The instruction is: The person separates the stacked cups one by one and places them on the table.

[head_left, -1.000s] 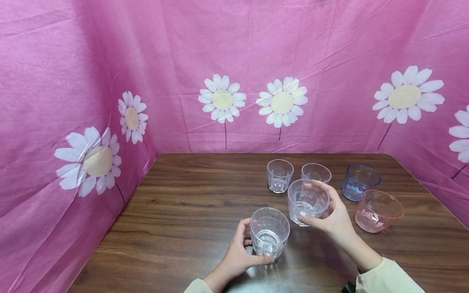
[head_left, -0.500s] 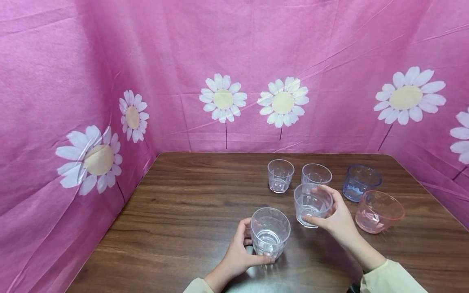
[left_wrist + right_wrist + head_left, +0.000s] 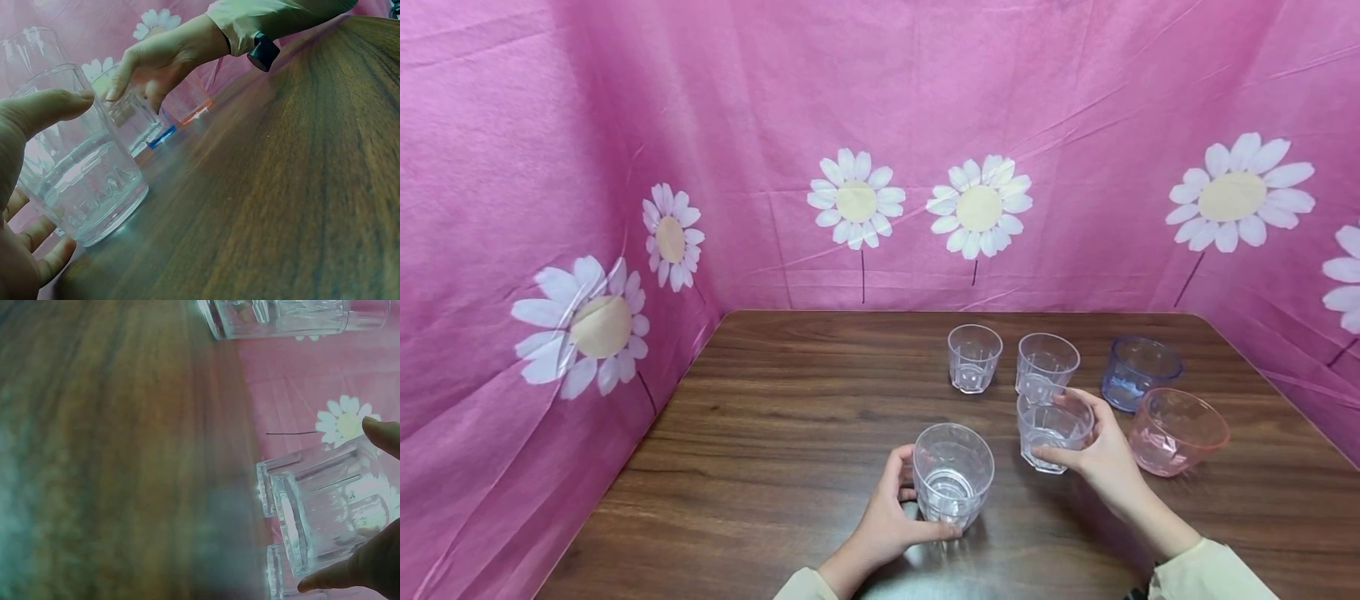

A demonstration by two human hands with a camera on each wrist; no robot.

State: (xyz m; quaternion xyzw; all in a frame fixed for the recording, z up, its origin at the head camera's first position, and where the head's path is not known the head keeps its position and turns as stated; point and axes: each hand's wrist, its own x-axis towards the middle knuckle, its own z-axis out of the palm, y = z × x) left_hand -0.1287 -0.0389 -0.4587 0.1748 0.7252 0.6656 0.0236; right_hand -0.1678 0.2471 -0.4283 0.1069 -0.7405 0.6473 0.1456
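Observation:
My left hand (image 3: 887, 517) grips a tall clear tumbler (image 3: 952, 475) standing on the table near the front; thumb and fingers (image 3: 57, 257) curve round its sides in the left wrist view. With thumb and fingers, my right hand (image 3: 1101, 454) holds a smaller faceted clear glass (image 3: 1054, 429), slightly tilted in the right wrist view and low over the wood. Behind it stands another clear glass (image 3: 1048, 354), partly covered by the held one in the head view. To that glass's left is one more clear faceted glass (image 3: 974, 358).
A blue glass (image 3: 1141, 372) stands at the back right, with a pink glass (image 3: 1177, 433) in front of it, close beside my right hand. The brown wooden table (image 3: 760, 433) ends at a pink cloth (image 3: 760, 167) printed with daisies.
My right hand has moved to the right and slightly toward me with the small clear glass, away from the tall tumbler. My left hand and its tumbler have stayed put.

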